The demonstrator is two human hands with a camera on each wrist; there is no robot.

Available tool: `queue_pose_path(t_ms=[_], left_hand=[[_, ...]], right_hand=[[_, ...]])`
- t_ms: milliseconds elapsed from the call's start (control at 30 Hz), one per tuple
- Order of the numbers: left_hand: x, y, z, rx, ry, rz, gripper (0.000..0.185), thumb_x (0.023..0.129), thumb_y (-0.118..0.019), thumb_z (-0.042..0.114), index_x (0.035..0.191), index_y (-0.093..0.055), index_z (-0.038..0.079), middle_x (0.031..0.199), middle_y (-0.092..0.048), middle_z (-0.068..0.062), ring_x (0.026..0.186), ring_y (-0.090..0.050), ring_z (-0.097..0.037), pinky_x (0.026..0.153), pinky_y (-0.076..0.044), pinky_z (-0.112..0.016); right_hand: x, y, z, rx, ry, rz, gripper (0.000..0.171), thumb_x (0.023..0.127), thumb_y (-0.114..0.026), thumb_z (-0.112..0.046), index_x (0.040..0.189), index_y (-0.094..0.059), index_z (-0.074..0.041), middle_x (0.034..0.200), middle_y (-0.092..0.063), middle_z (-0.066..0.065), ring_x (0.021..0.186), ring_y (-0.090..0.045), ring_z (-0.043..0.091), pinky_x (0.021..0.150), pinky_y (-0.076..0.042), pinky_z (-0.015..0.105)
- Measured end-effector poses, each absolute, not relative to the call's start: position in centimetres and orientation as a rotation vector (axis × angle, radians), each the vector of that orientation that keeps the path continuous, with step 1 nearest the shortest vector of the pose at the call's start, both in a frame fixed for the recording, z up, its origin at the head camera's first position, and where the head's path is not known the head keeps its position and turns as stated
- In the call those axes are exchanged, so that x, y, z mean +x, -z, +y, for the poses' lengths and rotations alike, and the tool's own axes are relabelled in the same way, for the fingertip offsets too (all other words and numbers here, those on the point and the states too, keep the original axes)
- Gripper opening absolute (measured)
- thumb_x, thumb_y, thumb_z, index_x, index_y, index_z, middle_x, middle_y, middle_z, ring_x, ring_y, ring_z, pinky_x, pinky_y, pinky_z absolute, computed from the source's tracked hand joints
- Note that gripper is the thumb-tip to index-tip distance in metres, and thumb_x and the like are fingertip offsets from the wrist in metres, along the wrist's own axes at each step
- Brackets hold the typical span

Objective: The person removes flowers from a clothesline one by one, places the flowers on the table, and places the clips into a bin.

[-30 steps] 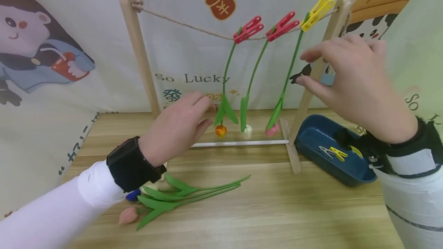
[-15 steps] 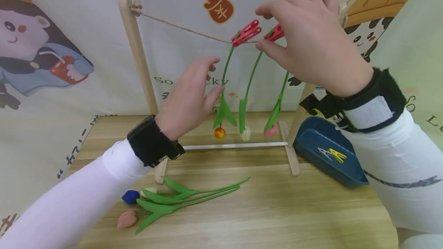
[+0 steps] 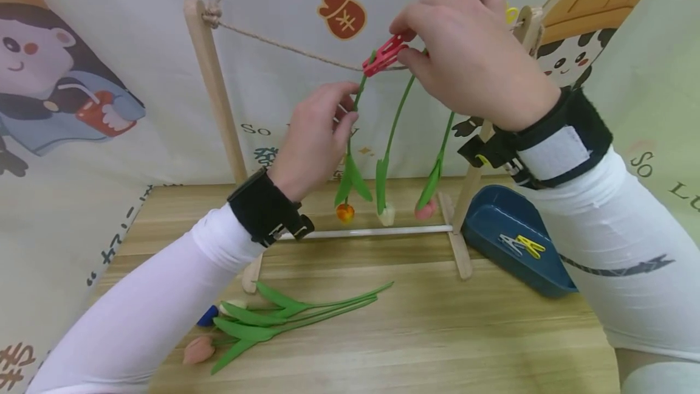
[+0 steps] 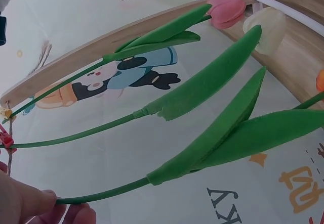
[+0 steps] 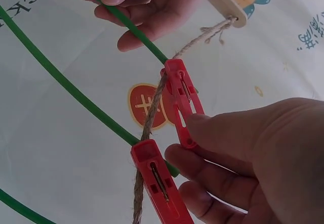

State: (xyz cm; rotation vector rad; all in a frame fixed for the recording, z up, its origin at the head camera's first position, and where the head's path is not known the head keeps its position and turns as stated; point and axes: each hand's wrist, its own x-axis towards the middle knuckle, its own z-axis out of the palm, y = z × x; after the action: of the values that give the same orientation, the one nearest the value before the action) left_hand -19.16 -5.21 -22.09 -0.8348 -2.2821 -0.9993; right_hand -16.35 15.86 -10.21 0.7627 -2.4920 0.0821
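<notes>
A blue tray (image 3: 492, 214) sits on the wooden table (image 3: 437, 333) at about four o'clock from the wooden rack (image 3: 210, 90), holding a yellow clip (image 3: 531, 245) and a grey clip (image 3: 511, 242). At seven o'clock, loose tulips (image 3: 273, 315) lie flat on the table. A cartoon-printed cloth backdrop (image 3: 98, 65) hangs behind at twelve o'clock.
</notes>
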Motion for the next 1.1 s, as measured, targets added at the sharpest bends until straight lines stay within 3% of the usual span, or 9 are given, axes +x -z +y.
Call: queue_pose_path(t_ms=[533,900,1100], left_hand=[[-19.4,22.7,-5.9,-0.867,1.01,-2.25,0.027,0.105,-0.06,-0.004,0.132,-0.064,-0.005,0.115,-0.067,-0.015,0.097,-0.065,-0.024,0.082,-0.057,-0.031],[-18.0,23.2,-7.3,-0.886,0.95,-2.255,0.028,0.103,-0.062,-0.008,0.13,-0.066,-0.006,0.113,-0.068,-0.016,0.096,-0.064,-0.025,0.083,-0.057,-0.035],[-16.1,23.8,-8.2,-0.947,0.858,-2.194,0.027,0.101,-0.063,-0.01,0.128,-0.068,-0.006,0.111,-0.068,-0.016,0.097,-0.064,-0.026,0.084,-0.056,-0.036]], right_hand=[[-16.3,10.6,16.1,0.768,-0.178,-2.417,0.02,0.105,-0.069,-0.016,0.115,-0.079,-0.004,0.108,-0.076,0.014,0.113,-0.049,0.035,0.097,-0.012,0.052],[-15.4,11.0,17.4,0.741,-0.207,-2.338,0.023,0.105,-0.069,-0.018,0.121,-0.078,-0.004,0.115,-0.076,0.015,0.115,-0.049,0.036,0.097,-0.015,0.052],[-14.2,11.7,18.3,0.793,-0.236,-2.299,0.033,0.103,-0.072,-0.02,0.132,-0.071,-0.004,0.126,-0.072,0.016,0.12,-0.046,0.039,0.097,-0.016,0.055]])
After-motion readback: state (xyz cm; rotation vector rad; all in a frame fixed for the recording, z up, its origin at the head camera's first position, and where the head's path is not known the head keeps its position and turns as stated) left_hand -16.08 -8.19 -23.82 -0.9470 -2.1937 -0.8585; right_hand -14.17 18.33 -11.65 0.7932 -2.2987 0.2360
